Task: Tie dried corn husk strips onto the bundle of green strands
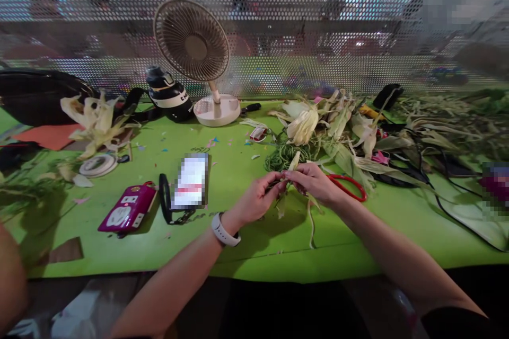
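Observation:
Both my hands meet over the green table (246,254), pinching a small bundle of pale corn husk strips (294,161). My left hand (260,196), with a white watch on its wrist, has its fingers closed on the bundle's lower end. My right hand (314,183) grips the same husk from the right, fingers curled. Loose husk strips (310,220) hang down from the bundle onto the table. Red-handled scissors (350,186) lie just behind my right hand.
A heap of corn husks (330,127) and green cord (284,153) lies behind my hands. A small fan (196,50) stands at the back, with a dark bottle (169,95) beside it. A magenta power strip (127,212), a phone (191,180) and tape roll (97,165) sit left. A perforated screen closes the back.

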The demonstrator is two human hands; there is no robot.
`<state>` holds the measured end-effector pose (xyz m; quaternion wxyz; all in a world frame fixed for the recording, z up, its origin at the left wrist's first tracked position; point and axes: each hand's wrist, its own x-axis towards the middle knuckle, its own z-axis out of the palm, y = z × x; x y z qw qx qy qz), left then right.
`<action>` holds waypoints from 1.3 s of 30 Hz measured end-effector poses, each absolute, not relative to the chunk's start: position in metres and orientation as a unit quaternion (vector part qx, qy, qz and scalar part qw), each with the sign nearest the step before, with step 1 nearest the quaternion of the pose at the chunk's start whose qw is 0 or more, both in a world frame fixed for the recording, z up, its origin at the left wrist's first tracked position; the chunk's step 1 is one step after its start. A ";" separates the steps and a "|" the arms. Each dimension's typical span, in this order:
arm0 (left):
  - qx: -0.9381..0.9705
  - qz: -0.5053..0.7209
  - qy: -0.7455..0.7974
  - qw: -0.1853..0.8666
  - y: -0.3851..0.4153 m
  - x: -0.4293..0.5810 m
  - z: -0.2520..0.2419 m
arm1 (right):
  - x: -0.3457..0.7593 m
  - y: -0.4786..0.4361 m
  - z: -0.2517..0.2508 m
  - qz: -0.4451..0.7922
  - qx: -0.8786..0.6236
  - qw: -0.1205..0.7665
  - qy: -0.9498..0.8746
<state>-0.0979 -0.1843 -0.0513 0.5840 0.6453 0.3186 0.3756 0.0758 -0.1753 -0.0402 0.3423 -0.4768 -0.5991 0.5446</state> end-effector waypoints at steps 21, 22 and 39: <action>0.585 0.370 0.348 0.632 -0.180 -0.100 -0.055 | 0.077 -0.176 -0.040 0.481 -0.464 0.349 -0.657; 0.566 0.371 0.357 0.644 -0.179 -0.100 -0.055 | 0.076 -0.176 -0.041 0.473 -0.463 0.352 -0.662; 0.407 0.370 0.355 0.756 -0.184 -0.100 -0.052 | 0.073 -0.177 -0.047 0.468 -0.440 0.387 -0.662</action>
